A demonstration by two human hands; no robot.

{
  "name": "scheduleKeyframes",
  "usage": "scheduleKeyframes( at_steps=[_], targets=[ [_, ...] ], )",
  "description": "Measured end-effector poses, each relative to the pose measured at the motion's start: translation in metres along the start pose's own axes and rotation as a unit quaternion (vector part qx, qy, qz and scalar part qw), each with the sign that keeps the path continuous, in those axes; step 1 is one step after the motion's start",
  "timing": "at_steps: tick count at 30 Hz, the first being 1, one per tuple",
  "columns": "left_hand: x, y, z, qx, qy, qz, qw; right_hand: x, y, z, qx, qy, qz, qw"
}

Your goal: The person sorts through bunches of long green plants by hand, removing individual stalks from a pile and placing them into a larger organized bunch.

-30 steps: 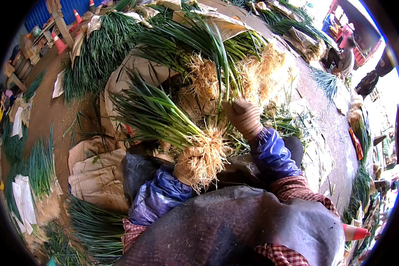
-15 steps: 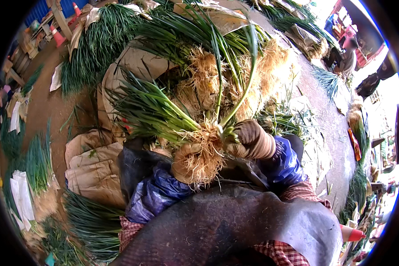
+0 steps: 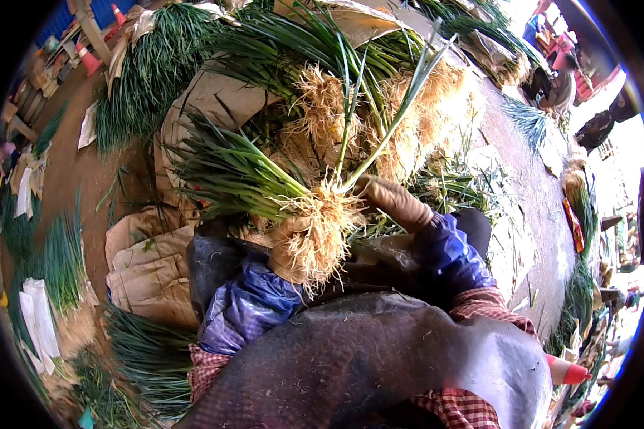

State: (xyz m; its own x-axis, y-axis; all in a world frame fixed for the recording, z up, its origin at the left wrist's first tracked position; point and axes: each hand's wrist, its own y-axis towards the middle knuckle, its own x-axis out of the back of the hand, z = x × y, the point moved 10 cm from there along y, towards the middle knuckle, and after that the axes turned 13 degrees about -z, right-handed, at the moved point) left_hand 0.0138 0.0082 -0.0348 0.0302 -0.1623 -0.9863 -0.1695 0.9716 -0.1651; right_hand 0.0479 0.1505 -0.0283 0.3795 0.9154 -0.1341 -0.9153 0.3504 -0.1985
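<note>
My left hand [image 3: 285, 250], in a brown work glove, is closed round the root end of a bunch of green onions [image 3: 247, 171]. Pale stringy roots [image 3: 318, 229] spill over its fingers and hide part of them. The green leaves fan out to the far left. Another green onion stalk [image 3: 383, 136] stands up from the top of the roots, its leaves spread in a V. At its base, my gloved right hand [image 3: 388, 198] has its fingers curled against the stalk; the fingertips are partly hidden. Blue plastic sleeves cover both forearms.
Beyond my hands lies a heap of green onions with thick roots [image 3: 415, 121]. Loose trimmed leaves [image 3: 458, 189] lie to the right. Brown sacking [image 3: 154, 268] and more bunches [image 3: 150, 365] are at the left. A dark apron [image 3: 350, 357] covers my lap. A traffic cone [image 3: 567, 371] lies at the right.
My right hand has risen slightly and turned over beside the stalk. The upright stalk has shifted left at its base and leans more to the right. The held bunch has moved slightly left.
</note>
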Motion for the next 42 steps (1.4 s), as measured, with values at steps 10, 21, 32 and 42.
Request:
scheduleKeyframes(
  at_steps=[10, 21, 32, 42],
  targets=[
    [-0.007, -0.002, 0.029, -0.015, 0.098, -0.073, 0.992, -0.010, 0.000, 0.054, 0.103, -0.159, -0.210, 0.959],
    [-0.014, -0.005, 0.014, -0.066, 0.034, -0.031, 0.997, -0.066, -0.051, 0.095, 0.378, -0.346, -0.007, 0.859],
    [-0.025, -0.024, 0.023, -0.081, 0.127, 0.101, 0.983, -0.057, 0.019, 0.036, 0.043, -0.250, -0.159, 0.954],
    [-0.025, -0.030, -0.001, -0.201, 0.266, 0.084, 0.939, 0.004, 0.061, 0.035, 0.241, -0.353, -0.180, 0.886]
  ],
)
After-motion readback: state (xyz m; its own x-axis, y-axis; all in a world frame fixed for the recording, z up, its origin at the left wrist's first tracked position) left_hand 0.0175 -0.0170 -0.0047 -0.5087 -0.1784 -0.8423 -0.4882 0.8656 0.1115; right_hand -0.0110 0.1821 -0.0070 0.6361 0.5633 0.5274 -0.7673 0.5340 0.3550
